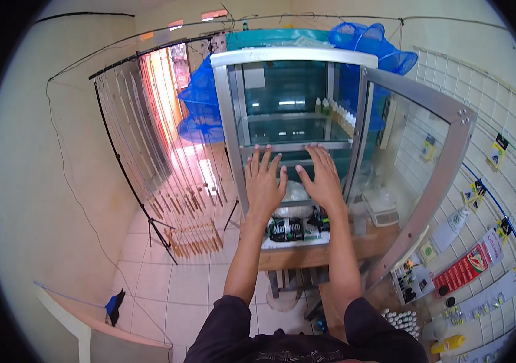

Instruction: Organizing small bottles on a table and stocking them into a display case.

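Note:
Both my hands are raised, fingers spread, in front of an aluminium-framed glass display cabinet (294,55) whose hinged glass door (410,145) is swung out to the right. My left hand (264,183) has its back towards me, its fingertips over the cabinet's middle shelf edge (294,147). Level with it on the right, my right hand (323,177) is empty too. Whether the fingertips touch the frame, I cannot tell. Between my wrists, a white plastic bag (293,210) and a dark pack with writing (286,230) lie low in the cabinet.
Small white-capped bottles (337,112) line an upper glass shelf. Beyond the door glass stands a digital scale (380,208). A white wire grid (448,72) on the right wall carries packets. Left is a black stand (117,156) with hanging strings; blue mesh nets (201,109) flank the cabinet.

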Tool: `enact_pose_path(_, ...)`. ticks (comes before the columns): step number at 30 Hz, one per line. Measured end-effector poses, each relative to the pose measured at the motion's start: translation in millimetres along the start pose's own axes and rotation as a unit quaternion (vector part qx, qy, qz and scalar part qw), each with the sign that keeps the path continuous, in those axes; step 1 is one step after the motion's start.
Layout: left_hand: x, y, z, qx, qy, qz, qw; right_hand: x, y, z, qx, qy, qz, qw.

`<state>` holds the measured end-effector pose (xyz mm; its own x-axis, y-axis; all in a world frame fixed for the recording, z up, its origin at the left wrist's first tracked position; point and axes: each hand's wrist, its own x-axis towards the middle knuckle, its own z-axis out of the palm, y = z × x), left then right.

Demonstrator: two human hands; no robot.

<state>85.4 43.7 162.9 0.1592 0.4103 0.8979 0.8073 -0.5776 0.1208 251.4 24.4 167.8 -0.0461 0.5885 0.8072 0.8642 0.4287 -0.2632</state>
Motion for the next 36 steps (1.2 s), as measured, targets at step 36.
enact_pose_path(36,-243.9,160.8,-176.0,-0.14,-0.167,-0.163,0.962,-288.1,-94.3,-132.5,0.133,0.202,0.195,0.951)
